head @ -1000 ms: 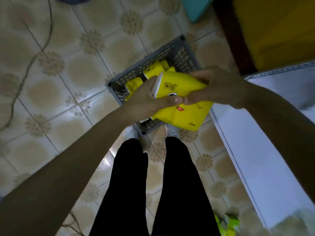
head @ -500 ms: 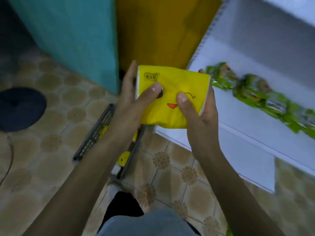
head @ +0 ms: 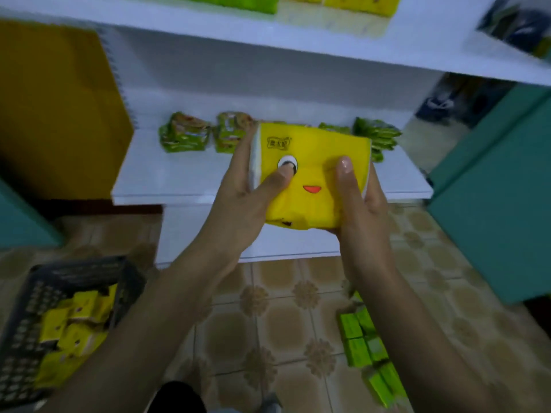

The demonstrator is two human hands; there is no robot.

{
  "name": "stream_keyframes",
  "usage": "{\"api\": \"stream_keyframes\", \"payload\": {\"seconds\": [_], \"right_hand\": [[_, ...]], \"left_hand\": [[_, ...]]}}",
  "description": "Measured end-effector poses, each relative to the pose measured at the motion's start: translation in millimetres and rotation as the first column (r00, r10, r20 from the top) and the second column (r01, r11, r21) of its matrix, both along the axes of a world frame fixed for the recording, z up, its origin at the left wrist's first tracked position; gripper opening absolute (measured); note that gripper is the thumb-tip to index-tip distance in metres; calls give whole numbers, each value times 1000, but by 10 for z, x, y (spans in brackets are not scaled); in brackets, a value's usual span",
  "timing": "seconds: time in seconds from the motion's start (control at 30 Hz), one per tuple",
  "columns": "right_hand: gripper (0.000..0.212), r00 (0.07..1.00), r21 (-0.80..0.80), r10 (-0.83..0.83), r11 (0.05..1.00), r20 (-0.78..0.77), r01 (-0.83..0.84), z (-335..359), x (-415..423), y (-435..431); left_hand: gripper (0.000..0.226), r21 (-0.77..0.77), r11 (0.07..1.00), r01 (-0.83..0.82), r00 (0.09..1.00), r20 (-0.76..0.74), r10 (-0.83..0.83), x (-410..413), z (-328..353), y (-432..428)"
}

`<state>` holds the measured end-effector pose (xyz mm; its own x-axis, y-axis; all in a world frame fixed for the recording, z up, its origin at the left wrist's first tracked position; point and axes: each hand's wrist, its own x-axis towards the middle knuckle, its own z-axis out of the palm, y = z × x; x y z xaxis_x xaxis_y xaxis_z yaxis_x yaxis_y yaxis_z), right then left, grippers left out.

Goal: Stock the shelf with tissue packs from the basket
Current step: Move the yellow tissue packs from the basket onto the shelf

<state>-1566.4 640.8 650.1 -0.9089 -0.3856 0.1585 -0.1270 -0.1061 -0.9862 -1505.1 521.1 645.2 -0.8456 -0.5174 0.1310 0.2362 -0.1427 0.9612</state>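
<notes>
A yellow tissue pack [head: 313, 162] with a cartoon face is held in front of the white shelf [head: 167, 177]. My left hand [head: 244, 201] grips its left side, thumb on the face. My right hand [head: 360, 210] grips its right side, thumb on top. The pack hovers over the front edge of the middle shelf board. The dark grey basket [head: 32, 293] stands on the floor at the lower left, with several yellow tissue packs [head: 71, 326] inside.
Green snack packets [head: 185, 132] lie at the back of the middle shelf board. Green and yellow packs sit on the upper shelf [head: 357, 46]. Green packs [head: 363, 338] lie on the tiled floor at the right. A teal panel [head: 495, 198] stands at the right, a yellow panel [head: 56, 108] at the left.
Both hands lifted the yellow pack out of the basket and carried it up in front of the shelf. My view swung from the floor to face the shelf.
</notes>
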Motion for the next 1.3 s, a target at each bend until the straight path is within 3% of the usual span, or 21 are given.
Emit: {"api": "stream_keyframes", "payload": {"seconds": [0.2, 0.33, 0.43, 0.63, 0.8, 0.87, 0.97, 1.03, 1.1, 1.2, 1.3], "right_hand": [[41, 997, -74, -37, 996, 61, 42, 160, -635, 356], [23, 999, -119, -39, 992, 12, 40, 284, -1190, 281], [16, 998, -141, -43, 989, -44, 36, 476, -1759, 175], [33, 998, -138, -41, 990, -43, 35, 995, -3000, -47], [77, 999, -91, 23, 996, 28, -20, 1282, -3890, -186], [67, 999, -157, -53, 986, 0, 52, 1335, -4188, -268], [34, 984, -220, -172, 963, -54, 156, 1399, -4634, -409], [35, 979, -197, -196, 963, -47, 184, 1425, -4993, -487], [45, 981, -135, -191, 973, -34, 185, 1441, -5401, -523], [31, 987, -43, -158, 987, -20, 157, 1515, -6003, -475], [28, 990, 24, -143, 989, -5, 143, 1538, -6577, -443]], "left_hand": [[64, -99, 994, 47, 999, 6, -47, -646, 214, 337], [58, -143, 990, 1, 999, -43, -7, -1201, 351, 336], [74, -225, 973, -55, 992, -123, 27, -1778, 471, 239], [92, -410, 906, -103, 957, -289, -22, -2927, 849, 44], [83, -387, 922, -24, 981, -185, -52, -3810, 1114, -183], [71, -393, 920, -2, 987, -151, -63, -4172, 1208, -241], [66, -394, 919, -12, 989, -142, -49, -4721, 1376, -307], [67, -437, 898, -49, 995, -96, 8, -5064, 1448, -329], [76, -554, 832, -37, 999, -22, 30, -5409, 1444, -414], [107, -785, 611, 104, 991, 134, 3, -5887, 1426, -584], [99, -914, 367, 172, 962, 237, 139, -6397, 1418, -672]]}}
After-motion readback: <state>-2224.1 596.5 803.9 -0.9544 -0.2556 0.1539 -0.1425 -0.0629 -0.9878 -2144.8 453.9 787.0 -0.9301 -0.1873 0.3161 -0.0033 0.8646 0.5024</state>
